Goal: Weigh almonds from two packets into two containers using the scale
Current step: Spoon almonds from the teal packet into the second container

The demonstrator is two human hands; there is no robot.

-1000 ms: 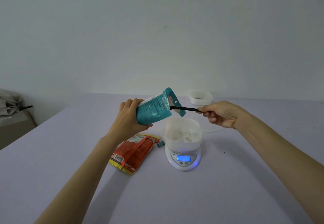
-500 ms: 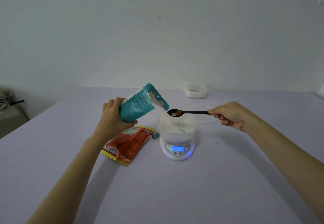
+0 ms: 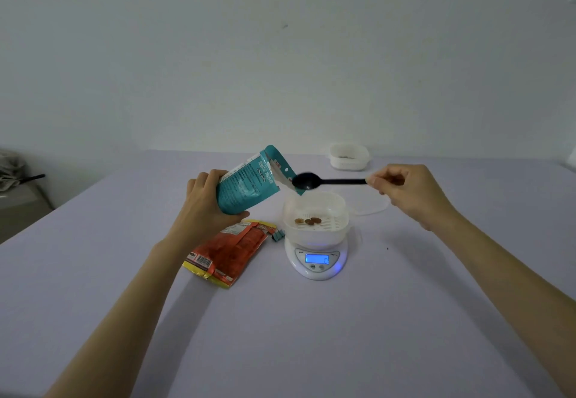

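Observation:
My left hand (image 3: 205, 207) grips a teal almond packet (image 3: 246, 185), tilted with its open mouth toward the right. My right hand (image 3: 405, 192) pinches the handle of a black spoon (image 3: 324, 181); its empty bowl sits at the packet's mouth. Below them a white perforated container (image 3: 314, 213) stands on a white digital scale (image 3: 316, 260) with a lit blue display. Three almonds (image 3: 308, 220) lie in the container. A red and yellow packet (image 3: 229, 252) lies flat on the table, left of the scale.
A second white container (image 3: 349, 157) sits at the far edge of the lavender table (image 3: 311, 335). A translucent lid (image 3: 371, 207) lies behind the scale on the right. A small teal clip (image 3: 278, 235) rests by the red packet. Grey furniture (image 3: 18, 201) stands at far left.
The spoon came out of the teal packet carrying almonds, tipped them into the container on the scale, and moved back to the packet's mouth, empty.

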